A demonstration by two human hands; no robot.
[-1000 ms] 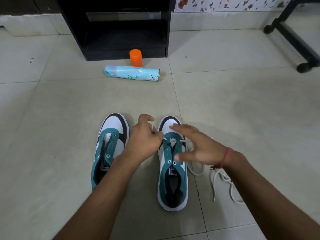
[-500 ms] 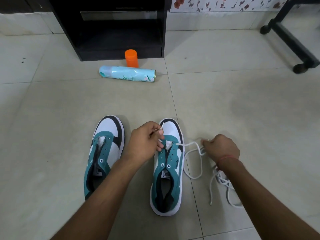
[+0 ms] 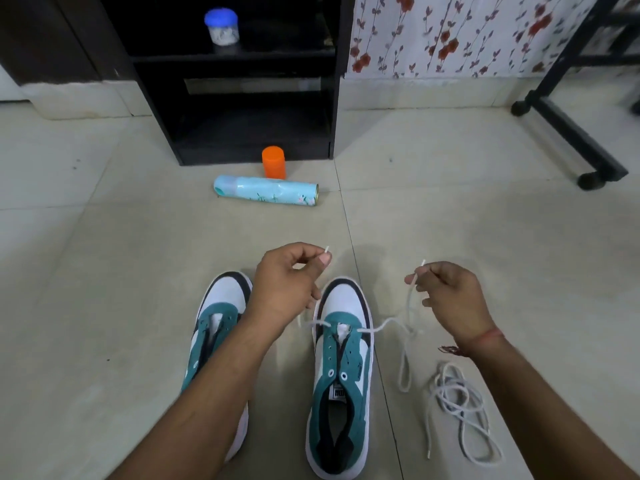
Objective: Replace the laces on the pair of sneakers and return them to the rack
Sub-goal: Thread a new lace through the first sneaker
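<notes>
Left sneaker [image 3: 221, 327]: on the floor [image 3: 104, 289] tiles, toe toward the black rack [image 3: 242, 98], eyelets bare, partly under the left forearm.

Left hand [image 3: 287, 285]: raised over the gap between the shoes, thumb and forefinger pinched on one tip of the white lace [image 3: 381, 325].

Right sneaker [image 3: 341, 368]: beside its mate, lace passed only through the front eyelet pair; remaining eyelets open.

Right hand [image 3: 446, 299]: lifted just right of that shoe, fingers pinched on the other lace tip; slack below hangs in a loop that looks kinked.

Second lace [image 3: 460, 403]: loose coil on the floor, right of the right sneaker.

Step, as judged: evening the two ends after the first threading. Next: cross ends and feed each tip into the following eyelet pair; clear the kink first.
</notes>
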